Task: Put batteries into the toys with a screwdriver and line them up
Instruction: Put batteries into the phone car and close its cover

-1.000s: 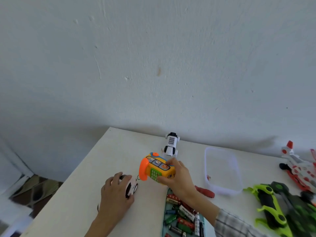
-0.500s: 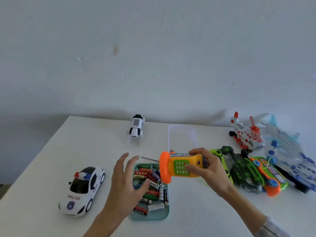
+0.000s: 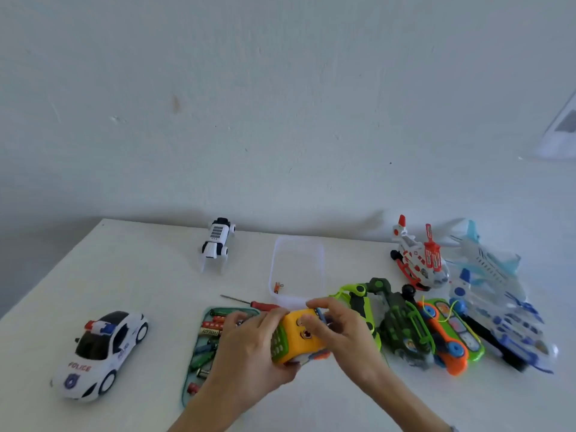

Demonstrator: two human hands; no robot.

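On the white table (image 3: 149,275), both hands' fingers (image 3: 268,322) grip the yellow toy phone (image 3: 299,338); car (image 3: 99,353) reads "POLICE".

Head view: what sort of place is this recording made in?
Probably a plain room at home, not a workshop: a white table pushed against a bare, scuffed white wall, spread with children's toys such as a police car and a toy helicopter, plus a tray of batteries.

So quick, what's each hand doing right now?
Left hand: curled round the yellow toy phone, holding it from the left.
Right hand: fingers gripping the same phone from the right.
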